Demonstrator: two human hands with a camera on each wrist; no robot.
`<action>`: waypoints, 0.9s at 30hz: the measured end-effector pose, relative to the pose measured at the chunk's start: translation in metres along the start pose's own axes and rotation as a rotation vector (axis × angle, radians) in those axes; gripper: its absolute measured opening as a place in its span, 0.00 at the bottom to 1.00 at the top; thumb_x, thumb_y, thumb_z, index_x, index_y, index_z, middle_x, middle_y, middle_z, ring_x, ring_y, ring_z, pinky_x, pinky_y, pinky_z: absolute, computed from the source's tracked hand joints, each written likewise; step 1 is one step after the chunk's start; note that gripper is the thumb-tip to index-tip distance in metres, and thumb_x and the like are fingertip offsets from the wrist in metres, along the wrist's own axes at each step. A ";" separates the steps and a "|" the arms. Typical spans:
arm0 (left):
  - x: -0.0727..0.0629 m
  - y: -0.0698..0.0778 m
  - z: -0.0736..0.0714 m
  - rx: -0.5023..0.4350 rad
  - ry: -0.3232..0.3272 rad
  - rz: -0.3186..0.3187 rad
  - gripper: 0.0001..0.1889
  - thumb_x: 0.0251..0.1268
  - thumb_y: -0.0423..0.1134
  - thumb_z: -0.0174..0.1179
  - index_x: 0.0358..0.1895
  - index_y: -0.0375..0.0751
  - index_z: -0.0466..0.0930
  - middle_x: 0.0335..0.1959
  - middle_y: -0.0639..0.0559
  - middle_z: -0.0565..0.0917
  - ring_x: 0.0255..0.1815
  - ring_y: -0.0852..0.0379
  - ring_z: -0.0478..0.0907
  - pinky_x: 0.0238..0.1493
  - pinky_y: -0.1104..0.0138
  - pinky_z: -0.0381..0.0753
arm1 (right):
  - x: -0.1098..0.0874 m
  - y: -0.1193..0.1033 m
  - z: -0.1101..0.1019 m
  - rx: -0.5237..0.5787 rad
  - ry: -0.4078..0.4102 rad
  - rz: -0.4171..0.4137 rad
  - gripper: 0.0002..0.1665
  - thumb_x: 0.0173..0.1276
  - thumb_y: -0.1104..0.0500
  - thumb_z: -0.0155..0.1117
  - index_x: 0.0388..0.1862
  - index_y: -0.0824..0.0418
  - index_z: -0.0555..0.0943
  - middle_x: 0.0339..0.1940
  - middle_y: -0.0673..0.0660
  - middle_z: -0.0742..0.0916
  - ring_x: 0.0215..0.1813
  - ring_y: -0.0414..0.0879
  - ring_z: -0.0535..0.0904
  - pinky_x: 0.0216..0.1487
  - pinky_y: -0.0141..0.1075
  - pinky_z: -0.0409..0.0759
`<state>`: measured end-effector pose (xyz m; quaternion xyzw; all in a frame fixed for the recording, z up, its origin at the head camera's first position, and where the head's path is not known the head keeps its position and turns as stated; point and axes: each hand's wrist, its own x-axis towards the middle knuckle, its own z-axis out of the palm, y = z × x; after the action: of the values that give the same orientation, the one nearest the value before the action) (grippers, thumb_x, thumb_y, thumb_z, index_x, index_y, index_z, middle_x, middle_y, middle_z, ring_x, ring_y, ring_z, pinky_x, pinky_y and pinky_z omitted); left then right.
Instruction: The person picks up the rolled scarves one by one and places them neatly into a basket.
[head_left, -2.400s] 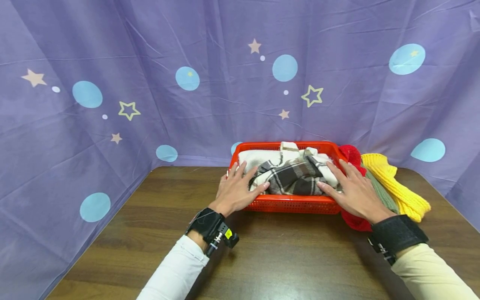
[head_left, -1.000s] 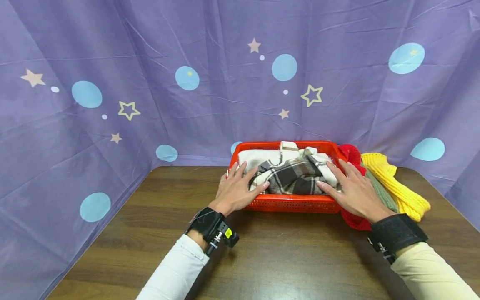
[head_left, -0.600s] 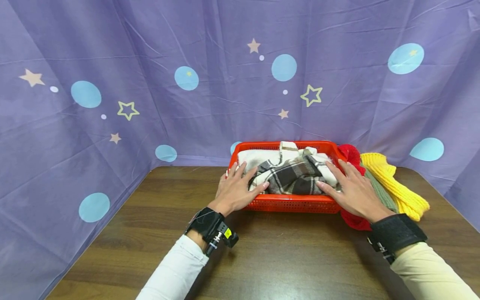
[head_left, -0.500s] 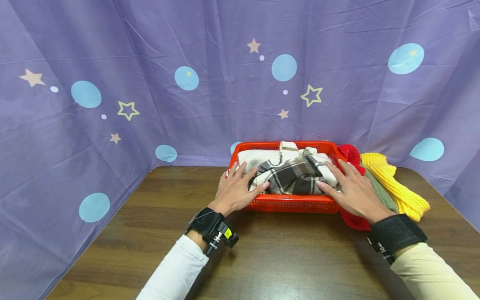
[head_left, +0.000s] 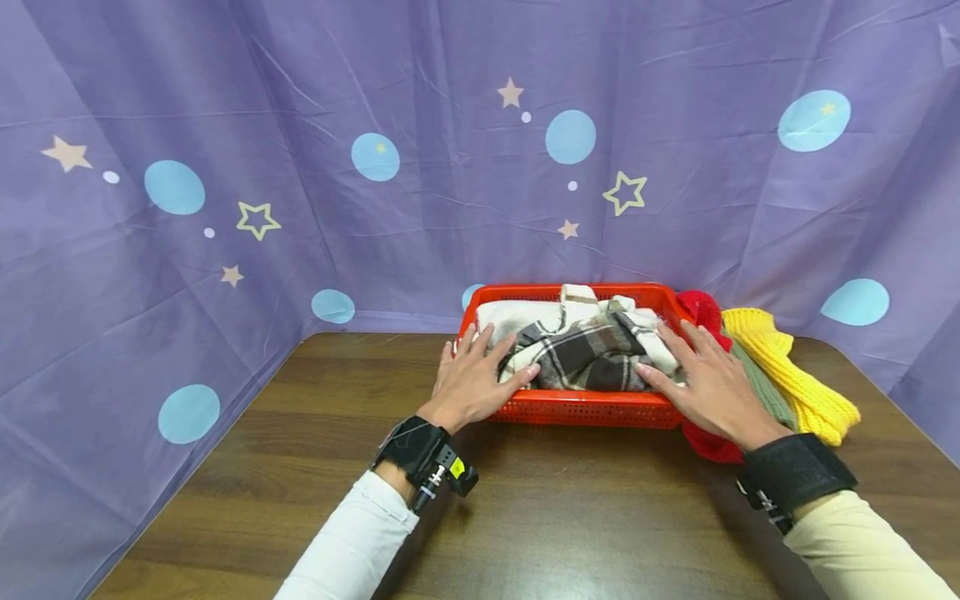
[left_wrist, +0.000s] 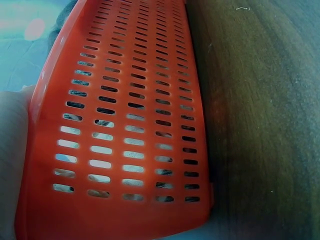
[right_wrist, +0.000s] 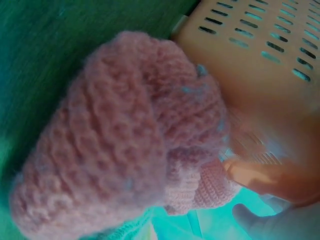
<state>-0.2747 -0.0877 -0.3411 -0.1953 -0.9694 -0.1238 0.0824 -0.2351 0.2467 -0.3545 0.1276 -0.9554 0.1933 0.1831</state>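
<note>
A red perforated plastic basket (head_left: 585, 408) holds a brown, black and white plaid cloth (head_left: 581, 350) and white cloth (head_left: 517, 313), loosely bunched. Over its left front corner my left hand (head_left: 472, 379) lies with fingers spread and thumb above the near rim. My right hand (head_left: 708, 383) rests likewise at the right front corner, fingers extended. Neither hand is seen to curl round anything, and the undersides of the palms are hidden. In the left wrist view the slotted basket wall (left_wrist: 120, 210) fills the middle; my left hand (left_wrist: 11, 160) shows at the left edge.
Right of the basket, partly under my right hand, lies a red knitted item (head_left: 701, 308), pinkish knit (right_wrist: 100, 135) in the right wrist view. Green (head_left: 761, 383) and yellow (head_left: 795, 379) knitted pieces lie beside it. A purple curtain (head_left: 450, 225) hangs behind the wooden table (head_left: 570, 508).
</note>
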 end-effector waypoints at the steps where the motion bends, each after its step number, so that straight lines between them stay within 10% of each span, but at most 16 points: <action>1: 0.000 0.000 0.000 0.001 -0.001 -0.001 0.41 0.69 0.75 0.40 0.79 0.57 0.60 0.82 0.45 0.53 0.83 0.41 0.41 0.76 0.39 0.41 | 0.000 0.001 0.000 0.010 0.007 -0.004 0.49 0.71 0.33 0.57 0.81 0.57 0.58 0.77 0.75 0.62 0.76 0.74 0.55 0.64 0.76 0.52; 9: 0.000 0.001 0.002 0.014 -0.008 -0.006 0.42 0.68 0.76 0.38 0.80 0.59 0.59 0.82 0.45 0.52 0.83 0.42 0.40 0.77 0.39 0.40 | -0.003 0.027 -0.018 0.098 0.075 -0.027 0.43 0.75 0.42 0.58 0.80 0.61 0.59 0.74 0.75 0.65 0.71 0.76 0.61 0.60 0.74 0.59; 15: 0.002 0.001 0.000 0.008 -0.007 -0.004 0.42 0.68 0.76 0.38 0.80 0.59 0.58 0.83 0.46 0.52 0.83 0.42 0.40 0.77 0.39 0.39 | -0.001 0.066 -0.045 0.106 0.089 0.155 0.44 0.77 0.41 0.54 0.79 0.68 0.57 0.69 0.82 0.65 0.68 0.79 0.59 0.59 0.75 0.57; 27: 0.001 0.000 0.001 0.016 -0.019 -0.009 0.42 0.68 0.76 0.37 0.80 0.60 0.58 0.83 0.46 0.52 0.83 0.42 0.40 0.77 0.40 0.40 | -0.003 0.099 -0.025 -0.028 -0.265 0.257 0.51 0.70 0.35 0.58 0.79 0.62 0.54 0.72 0.86 0.51 0.67 0.89 0.47 0.46 0.86 0.54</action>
<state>-0.2759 -0.0873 -0.3414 -0.1912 -0.9720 -0.1147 0.0742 -0.2555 0.3458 -0.3660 0.0262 -0.9822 0.1832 0.0314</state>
